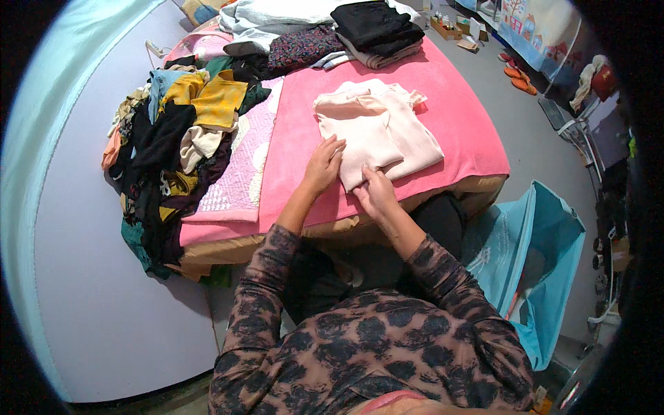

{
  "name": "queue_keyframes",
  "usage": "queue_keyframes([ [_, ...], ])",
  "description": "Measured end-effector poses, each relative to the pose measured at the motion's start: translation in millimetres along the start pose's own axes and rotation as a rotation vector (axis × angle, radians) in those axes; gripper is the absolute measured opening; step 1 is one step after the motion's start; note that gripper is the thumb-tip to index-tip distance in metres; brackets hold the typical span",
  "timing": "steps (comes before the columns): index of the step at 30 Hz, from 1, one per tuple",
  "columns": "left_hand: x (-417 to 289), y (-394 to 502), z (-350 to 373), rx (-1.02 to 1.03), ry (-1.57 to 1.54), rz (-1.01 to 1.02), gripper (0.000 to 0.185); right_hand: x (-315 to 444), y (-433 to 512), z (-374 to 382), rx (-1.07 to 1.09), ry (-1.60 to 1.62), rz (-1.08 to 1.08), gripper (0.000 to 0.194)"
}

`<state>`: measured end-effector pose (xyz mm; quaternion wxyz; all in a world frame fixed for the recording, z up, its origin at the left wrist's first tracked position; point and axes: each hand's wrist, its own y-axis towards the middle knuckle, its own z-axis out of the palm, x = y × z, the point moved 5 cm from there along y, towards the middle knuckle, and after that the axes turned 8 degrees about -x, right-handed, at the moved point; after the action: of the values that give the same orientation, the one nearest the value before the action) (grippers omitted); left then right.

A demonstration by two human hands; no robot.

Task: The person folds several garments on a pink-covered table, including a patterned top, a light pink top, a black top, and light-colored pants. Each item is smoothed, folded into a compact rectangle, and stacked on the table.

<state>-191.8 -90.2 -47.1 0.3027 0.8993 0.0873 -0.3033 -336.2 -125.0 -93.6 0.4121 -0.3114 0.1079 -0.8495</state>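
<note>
A cream-pink garment (pixel 363 148), partly folded, lies on the pink blanket (pixel 301 124) over the bed in front of me. My left hand (pixel 326 163) rests on the garment's left edge with fingers extended, not gripping it. At the near corner, my right hand (pixel 374 191) pinches the folded edge, thumb on top and fingers underneath. The garment's upper layer is turned over at an angle, so part of the lower layer shows on the right.
A loose heap of mixed clothes (pixel 166 135) spreads along the bed's left side. Folded black clothes (pixel 376 28) are stacked at the back, beside a dark patterned garment (pixel 306 49). A blue fabric basket (pixel 519 259) stands at right. Orange slippers (pixel 520 81) lie on the floor.
</note>
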Motion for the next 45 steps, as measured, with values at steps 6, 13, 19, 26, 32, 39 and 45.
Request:
queue_keyframes([
  [6,0,-47,-18,-0.011,0.025,0.033,0.055,33,-58,-11,0.118,-0.413,-0.120,0.057],
  [13,-11,-51,-6,-0.139,-0.001,-0.025,0.063,74,-50,-10,0.034,-0.523,-0.357,0.074],
  [19,-32,-58,-5,-0.001,-0.124,0.012,0.061,110,-27,-5,-0.080,-1.275,-1.113,0.064],
  [26,-39,-44,6,-0.045,0.029,0.056,0.073,123,11,-2,0.016,-1.197,-0.706,0.026],
  [32,-50,-46,12,0.005,-0.031,0.129,0.074,157,-10,-10,-0.066,-1.413,-0.977,0.018],
  [39,-69,-49,15,0.086,0.077,0.185,0.076,164,-22,-29,-0.174,-1.433,-0.981,0.017],
  [45,-67,-42,29,0.125,0.111,0.197,0.075,180,-29,-37,-0.166,-1.550,-1.019,0.018],
])
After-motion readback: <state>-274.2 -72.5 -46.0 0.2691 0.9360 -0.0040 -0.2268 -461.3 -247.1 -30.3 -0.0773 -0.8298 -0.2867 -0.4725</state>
